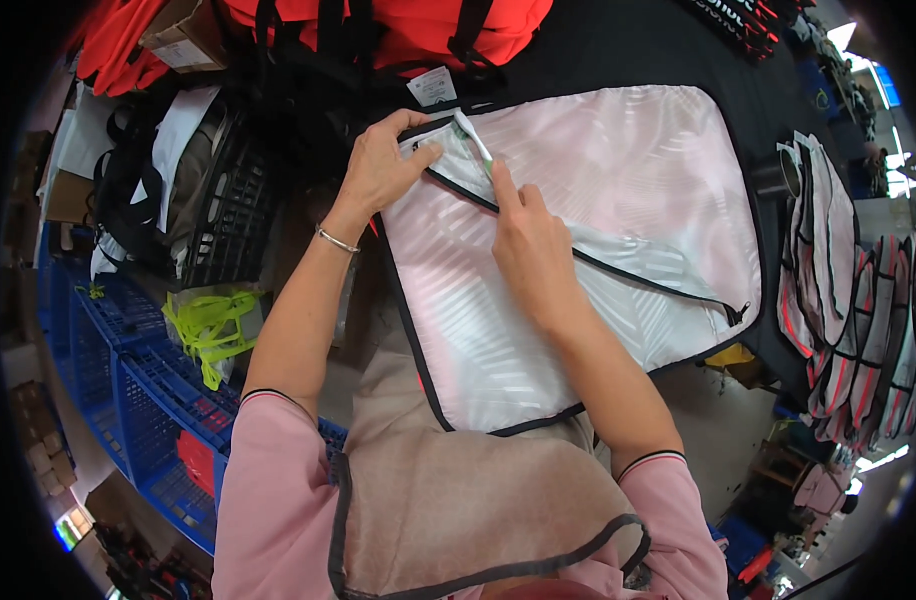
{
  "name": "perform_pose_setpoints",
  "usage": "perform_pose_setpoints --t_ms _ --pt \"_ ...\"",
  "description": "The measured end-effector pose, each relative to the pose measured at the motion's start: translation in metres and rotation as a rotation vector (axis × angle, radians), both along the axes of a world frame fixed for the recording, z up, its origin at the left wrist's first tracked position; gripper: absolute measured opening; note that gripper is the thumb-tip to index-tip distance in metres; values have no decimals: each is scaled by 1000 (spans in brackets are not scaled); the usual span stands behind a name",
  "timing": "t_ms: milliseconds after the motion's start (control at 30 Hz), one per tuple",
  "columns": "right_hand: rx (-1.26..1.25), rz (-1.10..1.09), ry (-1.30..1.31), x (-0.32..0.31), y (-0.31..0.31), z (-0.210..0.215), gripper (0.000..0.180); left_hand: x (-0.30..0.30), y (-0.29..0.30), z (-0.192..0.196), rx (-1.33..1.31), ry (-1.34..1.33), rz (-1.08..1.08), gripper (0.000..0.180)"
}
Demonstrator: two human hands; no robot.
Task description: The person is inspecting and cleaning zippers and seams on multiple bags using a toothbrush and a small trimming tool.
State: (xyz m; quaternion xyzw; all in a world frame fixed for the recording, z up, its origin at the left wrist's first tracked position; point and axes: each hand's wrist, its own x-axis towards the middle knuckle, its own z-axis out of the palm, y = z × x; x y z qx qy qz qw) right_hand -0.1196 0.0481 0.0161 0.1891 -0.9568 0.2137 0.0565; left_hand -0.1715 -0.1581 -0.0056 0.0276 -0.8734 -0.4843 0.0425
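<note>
A pink and white leaf-patterned fabric panel with black bound edges lies across the black table and hangs toward my lap. A black zipper runs slantwise over it, and its slit gapes near the upper left corner. My left hand grips that corner, thumb on top by the slit. In my right hand is a slim white and green toothbrush, its head pointing up at the opening. My right index finger lies along the handle. The zipper's pull end is at the panel's lower right.
Red bags with black straps sit at the back, a white label before them. On the left are a black basket, blue crates and yellow-green straps. Several similar pink and grey pieces hang at the right.
</note>
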Motion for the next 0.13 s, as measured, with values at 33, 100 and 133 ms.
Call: perform_pose_setpoints --t_ms 33,100,133 --pt "61 29 27 -8 4 -2 58 -2 2 -1 4 0 -9 41" --pt "118 67 44 -13 16 -4 63 -1 -2 -8 43 57 -32 41" --pt "127 136 -46 -12 29 2 66 0 -2 -11 45 50 -31 41"
